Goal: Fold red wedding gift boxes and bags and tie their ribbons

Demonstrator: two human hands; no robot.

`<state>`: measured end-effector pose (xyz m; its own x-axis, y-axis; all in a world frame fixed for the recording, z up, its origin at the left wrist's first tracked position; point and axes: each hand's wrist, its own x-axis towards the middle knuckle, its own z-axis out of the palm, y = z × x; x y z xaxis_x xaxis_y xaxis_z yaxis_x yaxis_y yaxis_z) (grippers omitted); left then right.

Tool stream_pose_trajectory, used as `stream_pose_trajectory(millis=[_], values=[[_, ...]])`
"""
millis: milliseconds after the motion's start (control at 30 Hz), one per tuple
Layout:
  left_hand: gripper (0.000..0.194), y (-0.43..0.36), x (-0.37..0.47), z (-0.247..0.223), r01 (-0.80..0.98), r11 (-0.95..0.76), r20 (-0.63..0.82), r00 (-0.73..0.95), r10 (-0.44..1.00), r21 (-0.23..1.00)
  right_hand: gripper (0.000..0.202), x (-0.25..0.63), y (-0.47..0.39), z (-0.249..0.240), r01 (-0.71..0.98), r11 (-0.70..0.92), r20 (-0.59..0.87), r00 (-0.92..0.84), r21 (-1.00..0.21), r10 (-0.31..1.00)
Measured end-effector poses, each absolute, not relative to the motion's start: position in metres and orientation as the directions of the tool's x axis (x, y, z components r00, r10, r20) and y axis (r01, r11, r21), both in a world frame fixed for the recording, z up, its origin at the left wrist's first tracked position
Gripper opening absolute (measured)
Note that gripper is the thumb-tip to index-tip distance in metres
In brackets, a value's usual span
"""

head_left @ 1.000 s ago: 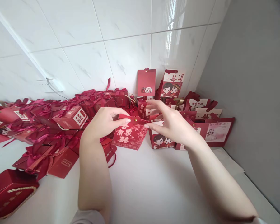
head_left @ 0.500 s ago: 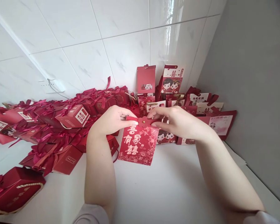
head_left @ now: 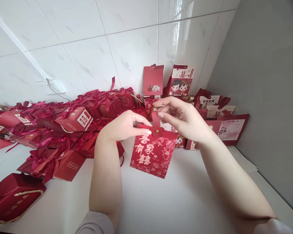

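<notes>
In front of me, a red paper gift box (head_left: 152, 156) with white characters and pale flowers hangs above the white table, slightly tilted. My left hand (head_left: 127, 126) is closed on its upper left edge, thumb in front, with the fingers behind hidden. A flower-shaped flap with a gold stud sits at the top middle. From there a short red strap (head_left: 156, 119) stands up. My right hand (head_left: 183, 118) has thumb and fingertips at the strap's upper end, pinching it.
Many red gift boxes with ribbons (head_left: 70, 159) are piled on the left. More paper gift boxes (head_left: 180, 81) stand against the tiled wall (head_left: 132, 48) and at the right. A grey wall (head_left: 266, 81) borders the right side. A cable runs from a socket (head_left: 52, 87).
My right hand has left the box's upper right edge and moved up to the strap, which now stands raised. The box has shifted slightly right and tilted.
</notes>
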<state>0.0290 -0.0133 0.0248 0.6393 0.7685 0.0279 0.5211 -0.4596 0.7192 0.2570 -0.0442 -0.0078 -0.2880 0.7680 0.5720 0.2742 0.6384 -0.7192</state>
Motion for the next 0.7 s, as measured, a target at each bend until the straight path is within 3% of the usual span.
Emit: stream_pose_trajectory(millis=[267, 533, 700], values=[[0.032, -0.0119, 0.0301, 0.0236, 0.451, -0.331, 0.134, 0.414, 0.900, 0.829, 0.029, 0.2562, -0.0394, -0.0077, 0.322, 0.556, 0.460, -0.330, -0.766, 0.824], [0.031, -0.0077, 0.0311, 0.0214, 0.431, -0.288, 0.099, 0.409, 0.907, 0.855, 0.030, 0.2596, -0.0368, -0.0116, 0.331, 0.472, 0.372, -0.324, -0.817, 0.870], [0.029, -0.0040, 0.0350, 0.0182, 0.360, -0.331, 0.162, 0.426, 0.890, 0.872, 0.029, 0.2595, -0.0337, -0.0124, 0.270, 0.473, 0.424, -0.223, -0.838, 0.878]])
